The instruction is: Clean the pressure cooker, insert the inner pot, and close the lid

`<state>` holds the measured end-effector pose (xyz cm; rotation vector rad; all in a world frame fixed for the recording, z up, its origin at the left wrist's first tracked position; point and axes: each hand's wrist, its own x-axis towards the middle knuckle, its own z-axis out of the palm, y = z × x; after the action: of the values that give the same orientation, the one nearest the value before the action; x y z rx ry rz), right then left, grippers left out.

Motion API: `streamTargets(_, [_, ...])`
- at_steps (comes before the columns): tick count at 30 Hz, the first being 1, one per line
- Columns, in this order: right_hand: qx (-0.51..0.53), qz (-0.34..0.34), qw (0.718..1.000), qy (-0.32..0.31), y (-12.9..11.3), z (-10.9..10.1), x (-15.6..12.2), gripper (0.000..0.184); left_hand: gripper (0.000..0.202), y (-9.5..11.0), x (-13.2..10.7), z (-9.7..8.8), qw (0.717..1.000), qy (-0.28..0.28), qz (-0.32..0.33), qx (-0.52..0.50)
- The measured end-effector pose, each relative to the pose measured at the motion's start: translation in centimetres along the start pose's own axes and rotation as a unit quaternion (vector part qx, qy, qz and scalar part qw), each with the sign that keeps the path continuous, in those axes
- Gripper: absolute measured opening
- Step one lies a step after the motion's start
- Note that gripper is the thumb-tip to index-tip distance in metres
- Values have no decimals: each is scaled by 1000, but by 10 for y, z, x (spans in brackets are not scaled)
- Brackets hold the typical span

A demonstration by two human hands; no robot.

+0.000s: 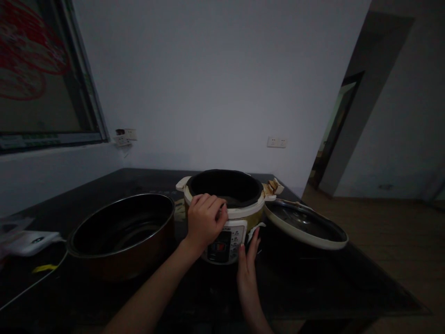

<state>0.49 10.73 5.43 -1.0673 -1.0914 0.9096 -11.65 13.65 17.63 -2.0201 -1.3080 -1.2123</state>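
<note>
A white and olive electric pressure cooker (255, 216) with a dark inside stands lidless on the black table, its button panel (225, 243) facing me. My left hand (206, 217) is closed over the cooker's near rim, fingers curled to the inner side. Against the right front side of the cooker, my right hand (248, 260) presses a white tissue (255, 230) with fairly straight fingers; the tissue sticks out above the fingertips. Right of the cooker lies its round lid (309, 222), inner side up. A dark round pot (121, 227) with a metal rim sits to the left.
The black table (295, 283) reaches back to a pale wall with a socket (277, 142). At the left lie a white device (33, 242), a thin cable (38, 282) and a yellow strip (44, 268). Past the table's right edge is a wooden floor (382, 232).
</note>
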Motion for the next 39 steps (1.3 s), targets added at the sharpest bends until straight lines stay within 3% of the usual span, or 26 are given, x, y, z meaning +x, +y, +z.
streamTargets(10, [-19, -29, 999, -9, 10, -1, 33, 85, 23, -1, 10, 17, 1000, -7, -14, 22])
streamTargets(18, [-32, -32, 998, -33, 12, -9, 45, 89, 23, -4, 12, 26, 999, 36, 4, -25])
streamTargets(39, [64, 41, 997, -25, 18, -8, 7, 84, 21, -11, 12, 29, 998, 55, 25, -32])
